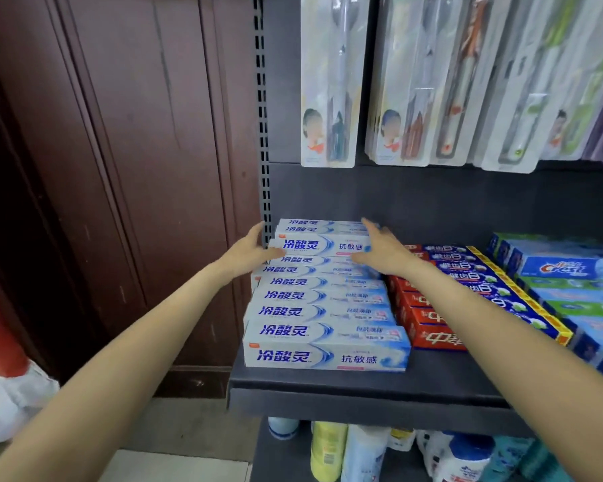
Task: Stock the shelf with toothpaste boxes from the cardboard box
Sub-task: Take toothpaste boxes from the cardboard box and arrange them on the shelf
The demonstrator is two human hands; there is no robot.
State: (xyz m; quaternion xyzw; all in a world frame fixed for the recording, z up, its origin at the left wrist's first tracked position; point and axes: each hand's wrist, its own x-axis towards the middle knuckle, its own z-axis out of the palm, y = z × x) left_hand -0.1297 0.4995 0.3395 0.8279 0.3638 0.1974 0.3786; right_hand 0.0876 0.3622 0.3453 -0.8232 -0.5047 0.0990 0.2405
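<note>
White-and-blue toothpaste boxes (324, 330) fill the left end of the dark shelf (362, 398) in stepped rows. The top toothpaste box (319, 245) lies on the back rows. My left hand (249, 253) holds its left end, thumb across the front face and fingers up beside the end. At the right end my right hand (380, 250) grips it, fingers lying over the top and the thumb below. The cardboard box is out of view.
Red toothpaste boxes (432, 321), blue ones (484, 290) and Crest packs (564, 269) fill the shelf to the right. Toothbrush packs (331, 99) hang above. Bottles (328, 450) stand on the lower shelf. A brown wooden panel (136, 168) and slotted upright (263, 133) border the left.
</note>
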